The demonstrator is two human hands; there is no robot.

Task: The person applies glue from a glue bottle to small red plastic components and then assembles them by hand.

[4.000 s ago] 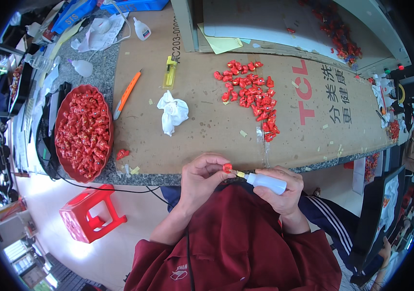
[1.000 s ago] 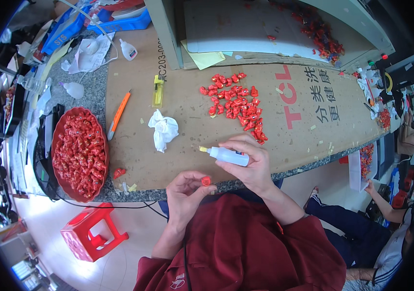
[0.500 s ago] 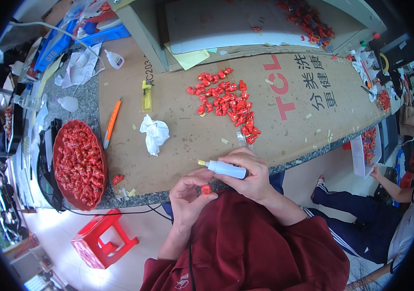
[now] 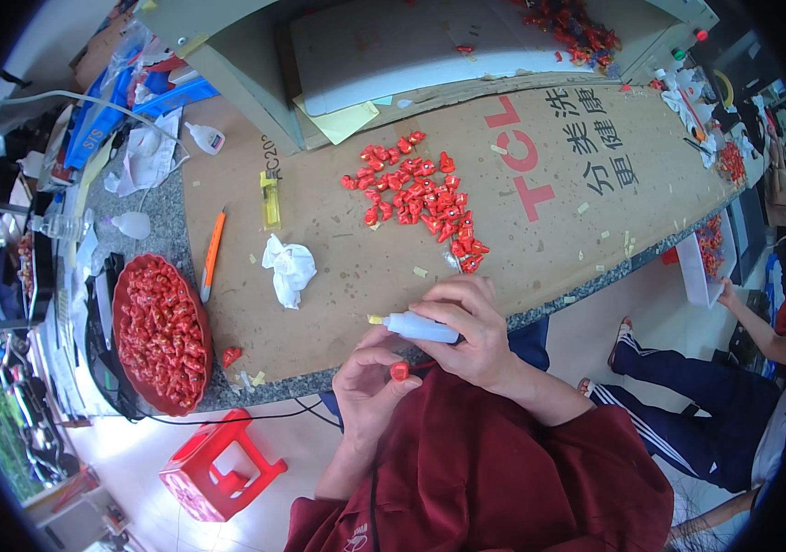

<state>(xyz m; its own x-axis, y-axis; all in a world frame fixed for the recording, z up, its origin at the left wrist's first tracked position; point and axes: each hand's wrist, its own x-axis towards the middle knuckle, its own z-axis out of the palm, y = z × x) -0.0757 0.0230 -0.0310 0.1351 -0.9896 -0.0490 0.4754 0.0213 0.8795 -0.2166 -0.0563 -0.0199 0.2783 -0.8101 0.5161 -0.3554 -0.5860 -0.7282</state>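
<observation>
My left hand [image 4: 370, 386] pinches a small red plastic piece [image 4: 399, 371] just below the table's edge. My right hand [image 4: 471, 331] grips a small white squeeze bottle [image 4: 418, 326] with a yellow nozzle that points left, just above the red piece. A loose pile of the same red pieces [image 4: 418, 195] lies on the brown cardboard sheet [image 4: 522, 221] beyond my hands. A round red bowl [image 4: 161, 334] full of red pieces stands at the left end of the table.
A crumpled white tissue [image 4: 290, 267], an orange utility knife [image 4: 212, 254] and a yellow cutter [image 4: 269, 199] lie on the cardboard. One stray red piece [image 4: 231, 354] lies near the bowl. A red stool [image 4: 218, 469] stands on the floor. Another person [image 4: 751, 331] sits at the right.
My left hand has lifted the red piece closer to the bottle's nozzle. The right hand with the bottle has come down from over the cardboard to the table's edge.
</observation>
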